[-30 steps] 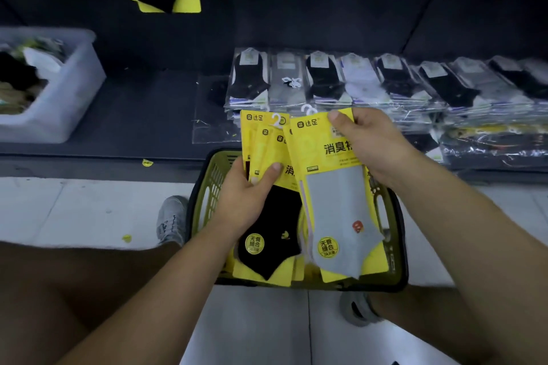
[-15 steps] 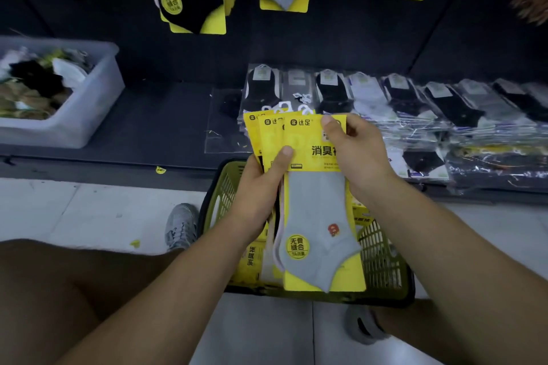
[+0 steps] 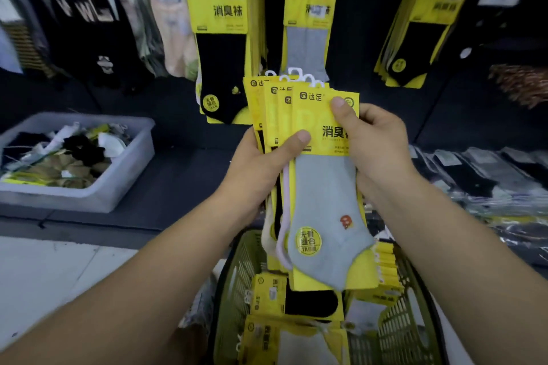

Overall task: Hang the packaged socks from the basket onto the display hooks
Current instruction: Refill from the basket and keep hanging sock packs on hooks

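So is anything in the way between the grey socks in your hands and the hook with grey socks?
Nothing visible blocks the way. The left hand and right hand hold the fanned packs just below the hanging grey socks, with open air in front of them.

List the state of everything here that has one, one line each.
left hand, grips the held sock packs from the left.
right hand, thumb pinches the front card of the held sock packs.
held sock packs, fanned, upright, above the basket, not yet hung.
basket, partly filled with more packs.
black sock packs, hanging up.
grey sock pack, hanging up.
plastic bin, open, holding loose socks.
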A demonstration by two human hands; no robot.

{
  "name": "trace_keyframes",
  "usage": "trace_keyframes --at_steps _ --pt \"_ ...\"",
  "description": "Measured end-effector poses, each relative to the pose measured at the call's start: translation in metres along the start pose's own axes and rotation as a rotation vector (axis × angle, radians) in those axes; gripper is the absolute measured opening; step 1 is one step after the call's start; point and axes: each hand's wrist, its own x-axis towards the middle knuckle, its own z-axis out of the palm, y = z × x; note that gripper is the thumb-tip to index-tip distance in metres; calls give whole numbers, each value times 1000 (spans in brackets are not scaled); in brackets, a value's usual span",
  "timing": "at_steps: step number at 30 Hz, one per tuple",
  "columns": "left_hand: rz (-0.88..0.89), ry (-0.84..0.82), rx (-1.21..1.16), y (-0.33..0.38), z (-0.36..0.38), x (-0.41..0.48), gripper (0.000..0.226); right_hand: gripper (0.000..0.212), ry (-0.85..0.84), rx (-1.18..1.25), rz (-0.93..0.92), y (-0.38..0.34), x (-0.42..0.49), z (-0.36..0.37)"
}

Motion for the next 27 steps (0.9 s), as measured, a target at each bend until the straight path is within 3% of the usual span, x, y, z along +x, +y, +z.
trace_keyframes --at_steps 3,5,15,27 --pt "56 7 -50 18 -1 17 59 18 -31 32 -39 -22 19 8" --pt "93 24 -68 28 -3 29 66 18 -54 47 -66 -37 33 9" --pt "282 260 -5 56 -32 66 35 31 -55 -99 -259 -79 97 20" --pt "296 234 -23 61 -43 72 50 22 31 -253 -404 -92 139 42"
